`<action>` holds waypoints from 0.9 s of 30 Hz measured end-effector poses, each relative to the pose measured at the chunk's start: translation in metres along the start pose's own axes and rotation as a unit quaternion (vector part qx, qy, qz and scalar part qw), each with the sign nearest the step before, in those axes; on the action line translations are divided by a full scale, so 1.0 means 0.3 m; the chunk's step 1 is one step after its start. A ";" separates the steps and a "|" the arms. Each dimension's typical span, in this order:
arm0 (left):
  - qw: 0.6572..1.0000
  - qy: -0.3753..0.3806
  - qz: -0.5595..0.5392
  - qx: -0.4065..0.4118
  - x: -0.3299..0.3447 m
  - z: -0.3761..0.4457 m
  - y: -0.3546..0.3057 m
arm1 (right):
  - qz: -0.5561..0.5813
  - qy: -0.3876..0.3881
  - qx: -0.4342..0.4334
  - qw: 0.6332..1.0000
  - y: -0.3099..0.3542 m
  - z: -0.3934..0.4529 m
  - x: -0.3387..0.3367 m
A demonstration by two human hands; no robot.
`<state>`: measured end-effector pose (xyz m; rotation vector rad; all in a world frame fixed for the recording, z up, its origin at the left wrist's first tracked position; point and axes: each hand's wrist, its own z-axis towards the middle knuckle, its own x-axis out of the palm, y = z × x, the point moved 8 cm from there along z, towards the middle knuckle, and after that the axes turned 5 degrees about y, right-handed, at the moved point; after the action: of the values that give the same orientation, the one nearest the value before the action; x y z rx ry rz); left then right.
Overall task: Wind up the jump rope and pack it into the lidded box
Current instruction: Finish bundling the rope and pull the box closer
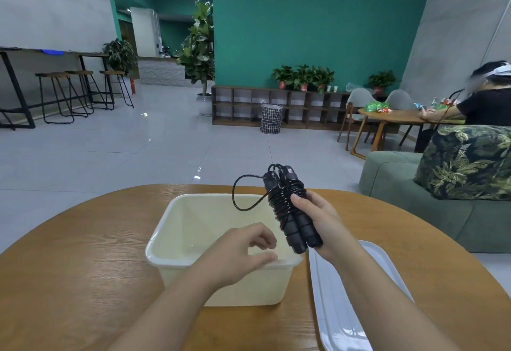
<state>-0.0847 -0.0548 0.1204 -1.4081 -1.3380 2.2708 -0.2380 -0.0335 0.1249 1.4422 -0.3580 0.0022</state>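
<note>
- The right hand [318,220] is closed around a black jump rope [290,207], thumb pressed on the wound cord and fingers wrapped behind the two foam handles, which lie side by side.
- The rope is wound in tight coils around the upper part of both handles; the bundle is tilted, its handle ends pointing toward 5 o'clock and its top toward 11 o'clock.
- One loose loop of cord [243,193] hangs out from the bundle toward 9 o'clock, curving down over the box opening.
- The bundle is held in the air above the right rim of the cream plastic box [177,229], at about 1 o'clock from the box's centre; it is not inside the box.
- The box sits open on the round wooden table [69,267]; nothing shows inside it.
- The left hand [237,251] hovers over the near rim of the box with fingers loosely curled and apart, holding nothing; whether it touches the rim I cannot tell.
- A white lid [359,295] lies flat on the table just beside the box at 3 o'clock, partly under the right forearm.
- Beyond the table, at 2 o'clock, stands a green sofa [414,185] with a leaf-print cushion [464,162].
</note>
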 end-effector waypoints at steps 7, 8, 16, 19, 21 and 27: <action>0.964 -0.206 0.154 -0.065 -0.297 -0.003 0.170 | -0.172 0.104 0.068 0.977 -0.047 0.120 0.118; 0.966 -0.177 0.172 -0.083 -0.299 0.007 0.198 | -0.190 0.119 0.086 0.971 -0.075 0.137 0.137; 0.968 0.026 0.158 -0.195 -0.186 0.018 0.386 | -0.338 0.198 0.276 0.878 -0.318 0.217 0.172; 0.958 0.090 0.165 -0.216 -0.145 0.024 0.393 | -0.412 0.225 0.315 0.825 -0.377 0.219 0.170; 0.953 0.132 0.162 -0.219 -0.120 0.031 0.405 | -0.441 0.236 0.336 0.798 -0.408 0.222 0.170; 0.931 0.197 0.170 -0.257 -0.091 0.020 0.449 | -0.655 0.257 0.281 0.652 -0.405 0.242 0.160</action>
<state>-0.0337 -0.1524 0.0382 -2.2749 -1.7185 1.7058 -0.1836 -0.1306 0.0252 1.9313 1.3372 -0.6970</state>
